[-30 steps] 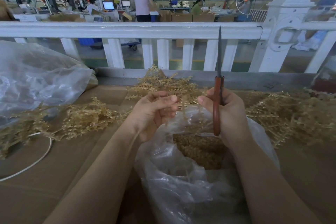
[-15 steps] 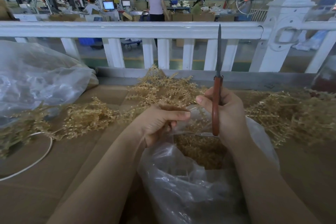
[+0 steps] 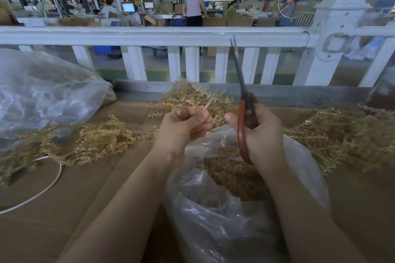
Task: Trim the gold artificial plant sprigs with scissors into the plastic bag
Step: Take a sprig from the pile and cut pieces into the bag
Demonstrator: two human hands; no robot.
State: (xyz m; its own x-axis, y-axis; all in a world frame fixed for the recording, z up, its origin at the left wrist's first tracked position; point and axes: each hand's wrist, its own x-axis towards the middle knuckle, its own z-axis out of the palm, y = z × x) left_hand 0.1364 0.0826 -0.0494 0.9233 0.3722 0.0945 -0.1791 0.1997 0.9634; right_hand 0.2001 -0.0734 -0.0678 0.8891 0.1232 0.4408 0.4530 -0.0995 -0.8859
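Sprig's up now: our left hand (image 3: 188, 126) pinches a gold plastic sprig (image 3: 192, 98) above the clear plastic bag (image 3: 213, 220), right hand (image 3: 263, 132) gripping red-handled scissors (image 3: 245, 117), blades now slightly parted, so we're cutting next.

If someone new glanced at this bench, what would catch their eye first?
Probably the scissors with red handles, gripped in the right hand, blades pointing up at centre. Beside them the left hand holds a gold sprig above the open plastic bag, with gold sprig piles on either side.
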